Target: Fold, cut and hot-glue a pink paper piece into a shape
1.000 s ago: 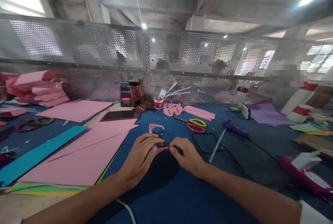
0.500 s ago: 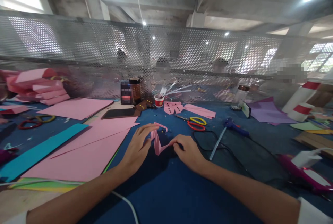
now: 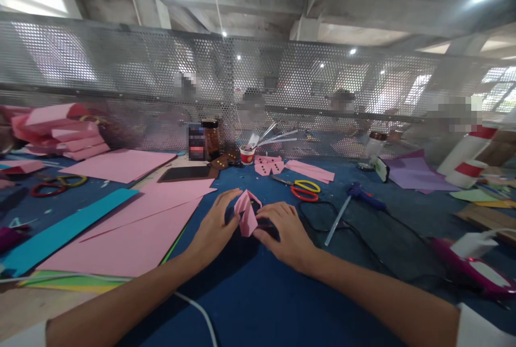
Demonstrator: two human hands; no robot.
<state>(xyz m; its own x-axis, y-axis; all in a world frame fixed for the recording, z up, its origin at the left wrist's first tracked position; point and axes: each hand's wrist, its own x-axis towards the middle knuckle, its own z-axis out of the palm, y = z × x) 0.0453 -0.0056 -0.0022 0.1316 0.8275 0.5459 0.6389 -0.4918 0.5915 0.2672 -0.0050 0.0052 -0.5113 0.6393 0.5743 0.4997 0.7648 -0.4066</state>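
A folded strip of pink paper (image 3: 248, 219) stands bent into a small peaked loop above the blue tabletop. My left hand (image 3: 216, 223) grips its left side, with the thumb at the near edge and the fingers reaching behind. From the right, my right hand (image 3: 287, 233) has its curled thumb and fingers on the paper's lower right edge. Some fingertips are hidden by the paper. Just beyond the hands lie scissors (image 3: 305, 189) with red and yellow handles.
Pink sheets (image 3: 133, 228) and a blue strip (image 3: 72, 226) lie on the left. On the right are a glue gun (image 3: 365, 197) with its cord and a purple power strip (image 3: 473, 269). A paper cup (image 3: 247, 156) holding clear sticks, a phone (image 3: 196, 142) and a dotted pink piece (image 3: 269, 165) stand or lie behind.
The pink strip went from a stretched zigzag to a compact folded loop. My right hand moved left, closer to my left hand, and its fingers spread around the paper.
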